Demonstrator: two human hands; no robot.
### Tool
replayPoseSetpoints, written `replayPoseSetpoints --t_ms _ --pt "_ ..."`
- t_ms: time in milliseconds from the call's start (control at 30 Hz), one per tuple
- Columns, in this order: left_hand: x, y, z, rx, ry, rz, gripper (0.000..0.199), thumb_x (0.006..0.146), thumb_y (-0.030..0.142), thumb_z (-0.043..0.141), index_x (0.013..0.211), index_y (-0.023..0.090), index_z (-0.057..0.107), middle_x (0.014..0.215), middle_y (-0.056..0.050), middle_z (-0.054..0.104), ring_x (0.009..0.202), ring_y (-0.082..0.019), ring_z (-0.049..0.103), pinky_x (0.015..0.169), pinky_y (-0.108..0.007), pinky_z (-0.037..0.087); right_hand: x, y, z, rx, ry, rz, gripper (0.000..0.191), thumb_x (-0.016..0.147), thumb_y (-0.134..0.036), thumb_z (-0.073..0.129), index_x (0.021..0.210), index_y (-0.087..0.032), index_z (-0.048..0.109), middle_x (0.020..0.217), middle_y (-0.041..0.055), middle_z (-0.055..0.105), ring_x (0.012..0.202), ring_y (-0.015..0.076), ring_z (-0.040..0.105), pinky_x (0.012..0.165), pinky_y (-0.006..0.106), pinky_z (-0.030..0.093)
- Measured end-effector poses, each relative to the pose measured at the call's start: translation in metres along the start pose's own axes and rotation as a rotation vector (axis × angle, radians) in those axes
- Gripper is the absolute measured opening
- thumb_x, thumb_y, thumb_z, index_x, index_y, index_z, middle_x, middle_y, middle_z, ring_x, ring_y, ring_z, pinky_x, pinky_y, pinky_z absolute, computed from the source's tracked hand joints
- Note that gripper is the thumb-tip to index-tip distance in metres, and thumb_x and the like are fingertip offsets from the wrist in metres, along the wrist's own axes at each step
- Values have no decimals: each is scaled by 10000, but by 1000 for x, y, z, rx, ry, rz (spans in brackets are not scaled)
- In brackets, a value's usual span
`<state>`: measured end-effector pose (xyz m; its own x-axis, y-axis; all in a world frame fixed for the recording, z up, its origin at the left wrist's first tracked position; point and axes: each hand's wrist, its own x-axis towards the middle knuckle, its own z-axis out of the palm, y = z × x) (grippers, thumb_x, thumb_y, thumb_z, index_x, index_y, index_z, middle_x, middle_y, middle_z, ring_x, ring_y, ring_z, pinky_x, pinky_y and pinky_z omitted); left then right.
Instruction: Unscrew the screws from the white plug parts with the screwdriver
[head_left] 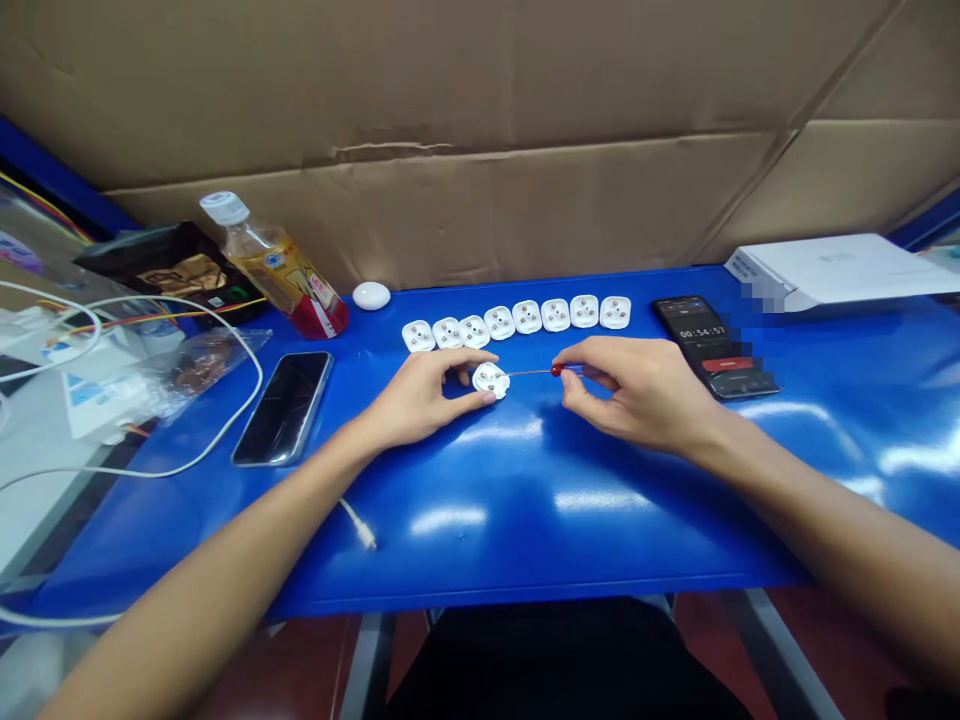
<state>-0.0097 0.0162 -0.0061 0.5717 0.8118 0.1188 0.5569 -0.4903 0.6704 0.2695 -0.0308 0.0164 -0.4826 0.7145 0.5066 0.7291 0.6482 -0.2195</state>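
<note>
Leaning in, I saw the left hand (420, 396) curled, its thumb and fingers pinching a small white piece (491, 381) over the blue counter (517, 550). The piece sat right at its fingertips, with a row of white pieces (526, 317) behind. Next came the thin end of a screwdriver (556, 370), at the piece's metal bits. Poking there seemed the step in hand, and it called for steady fingers. The right hand (637, 392) pinched the red handle, fingers bent.
</note>
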Motion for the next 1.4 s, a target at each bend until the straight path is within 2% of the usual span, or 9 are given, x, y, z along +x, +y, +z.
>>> replayPoseSetpoints --t_ms 167,333,467,600,833,967,1133,1300,1400 --pt "-1 1 6 -74 3 15 466 884 465 803 1280 222 759 1004 -25 778 885 -187 686 829 -307 518 0 -3 1 43 23 39 148 1011 -258 572 1105 -195 667 937 52 785 714 180 705 688 310 511" --pt "-2 5 12 -104 -14 34 467 866 471 824 1247 209 759 1000 -28 775 872 -186 691 841 -317 526 1 -7 3 -48 51 62 135 1055 -311 541 1019 -219 633 777 23 733 648 194 687 612 315 470" --pt "-1 4 11 -110 -4 21 477 866 492 814 1234 196 751 968 -36 770 864 -198 693 836 -324 536 2 -4 3 100 -46 56 192 1040 -273 537 1223 -217 559 1072 89 744 874 235 735 762 368 567" --pt "-1 2 8 -82 -13 34 474 883 494 796 1246 194 743 968 -35 773 870 -198 695 838 -319 535 2 -1 0 137 -126 -49 227 1027 -249 539 1251 -218 550 1197 133 705 1056 282 712 876 434 581" --pt "-1 2 7 -43 -52 61 472 927 501 750 1298 212 714 1026 -37 767 893 -195 693 846 -316 525 0 1 2 50 -34 -52 149 1045 -260 539 1155 -194 616 1019 98 746 903 249 714 784 391 557" --pt "-1 1 8 -47 -51 69 474 931 511 745 1298 215 710 1033 -33 764 903 -193 692 850 -315 519 1 0 2 120 -27 -120 227 960 -149 547 1175 -213 584 1080 120 693 1013 281 677 846 429 567" --pt "-1 2 7 -59 -56 64 472 928 513 743 1293 215 710 1040 -38 764 905 -201 690 850 -322 521 0 -1 3 49 -14 -21 215 1019 -276 578 1219 -201 568 1098 115 735 922 256 720 806 401 579" --pt "-1 2 7 -44 -52 62 463 930 509 738 1288 217 708 1026 -34 760 892 -196 683 837 -315 516 -1 -1 4 127 0 -79 240 951 -154 567 1182 -218 564 1101 105 711 962 252 707 842 399 587" --pt "-1 1 7 -44 -53 65 464 931 515 734 1289 220 708 1013 -31 755 883 -192 678 824 -309 513 -1 -3 3 114 -8 -45 265 952 -205 594 1213 -214 552 1114 119 710 966 269 710 840 418 584"
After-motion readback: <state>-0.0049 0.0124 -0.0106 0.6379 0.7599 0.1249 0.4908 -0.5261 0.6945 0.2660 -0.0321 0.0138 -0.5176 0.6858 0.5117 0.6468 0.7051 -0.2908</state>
